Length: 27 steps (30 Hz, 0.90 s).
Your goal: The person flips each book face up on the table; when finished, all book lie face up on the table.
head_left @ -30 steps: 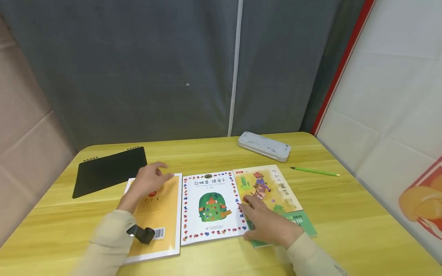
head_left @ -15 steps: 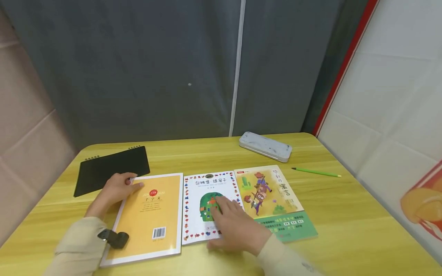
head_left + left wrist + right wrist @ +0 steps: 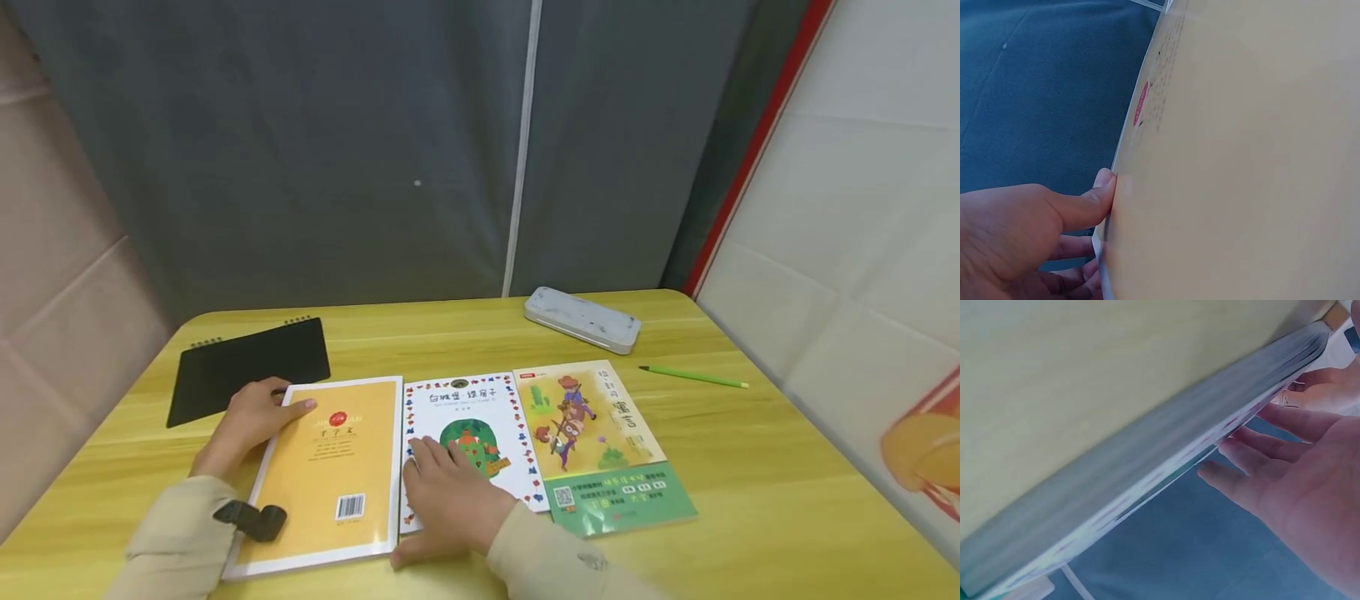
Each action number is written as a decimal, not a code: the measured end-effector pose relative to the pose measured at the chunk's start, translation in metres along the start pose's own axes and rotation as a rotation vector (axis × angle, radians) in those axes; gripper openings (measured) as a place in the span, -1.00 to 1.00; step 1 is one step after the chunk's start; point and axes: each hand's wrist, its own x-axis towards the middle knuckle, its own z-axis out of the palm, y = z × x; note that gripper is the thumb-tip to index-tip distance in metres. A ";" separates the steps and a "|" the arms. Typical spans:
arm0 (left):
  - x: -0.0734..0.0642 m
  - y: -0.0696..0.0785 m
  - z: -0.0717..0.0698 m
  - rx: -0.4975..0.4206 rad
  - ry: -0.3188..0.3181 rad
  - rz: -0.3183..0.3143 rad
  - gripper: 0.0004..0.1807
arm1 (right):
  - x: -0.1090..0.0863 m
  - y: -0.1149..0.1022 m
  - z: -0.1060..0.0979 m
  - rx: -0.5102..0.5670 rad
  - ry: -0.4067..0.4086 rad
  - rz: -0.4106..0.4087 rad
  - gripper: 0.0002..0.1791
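yellow book on worktop, leftmost of three in a row | left hand: grip pinching its upper left edge — thumb on cover | right hand: grip loose, fingers resting on white book | cartoon book next right — black notebook back left, pencil case and green pencil back right
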 end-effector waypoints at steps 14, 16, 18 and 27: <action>-0.002 0.004 0.003 -0.069 0.039 -0.041 -0.16 | 0.003 -0.011 0.007 -0.080 0.016 0.010 0.20; -0.002 0.005 0.003 -0.081 0.042 -0.047 -0.17 | 0.002 -0.011 0.008 -0.092 0.023 0.004 0.18; -0.003 0.006 0.002 -0.076 0.051 -0.045 -0.18 | 0.002 -0.011 0.008 -0.101 0.032 -0.001 0.17; -0.004 0.010 0.003 -0.039 0.098 -0.033 -0.18 | 0.000 -0.012 0.002 -0.095 0.035 0.013 0.18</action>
